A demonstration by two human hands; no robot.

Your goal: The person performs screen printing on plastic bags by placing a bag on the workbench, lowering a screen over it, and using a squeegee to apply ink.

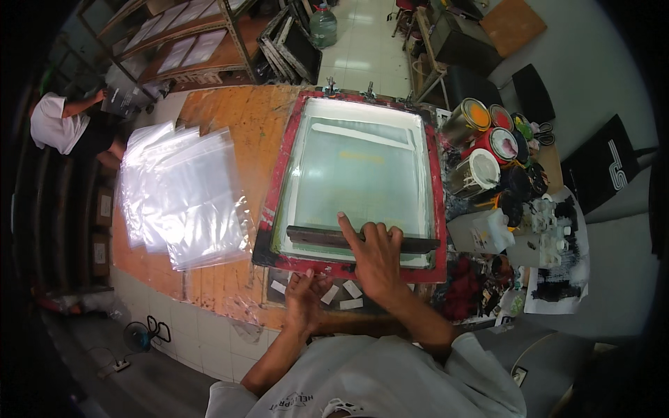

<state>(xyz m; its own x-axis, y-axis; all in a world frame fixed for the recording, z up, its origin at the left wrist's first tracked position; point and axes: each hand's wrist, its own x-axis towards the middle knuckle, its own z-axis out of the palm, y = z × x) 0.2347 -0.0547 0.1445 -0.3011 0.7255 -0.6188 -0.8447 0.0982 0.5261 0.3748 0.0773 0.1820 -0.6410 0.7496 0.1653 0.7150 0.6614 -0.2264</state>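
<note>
A silk-screen frame [438, 209] with a red, paint-stained border lies on the table in front of me. White ink [362, 135] streaks the far part of its pale green mesh, with more along the edges. My right hand [376, 261] grips a long dark squeegee [317, 237] that lies across the near end of the mesh, its index finger stretched over the blade's holder. At the frame's near edge, my left hand [306, 296] has its fingers curled at the red border, partly hidden under it. Clamps [370, 89] stand at the frame's far edge.
Clear plastic bags [202, 202] lie fanned out on the wooden table [226, 108] at left. Open ink cans [476, 113], jugs [481, 231] and stained rags crowd the right side. Small white labels [352, 304] lie below the frame. Another person [63, 125] is at far left, near shelves [202, 66].
</note>
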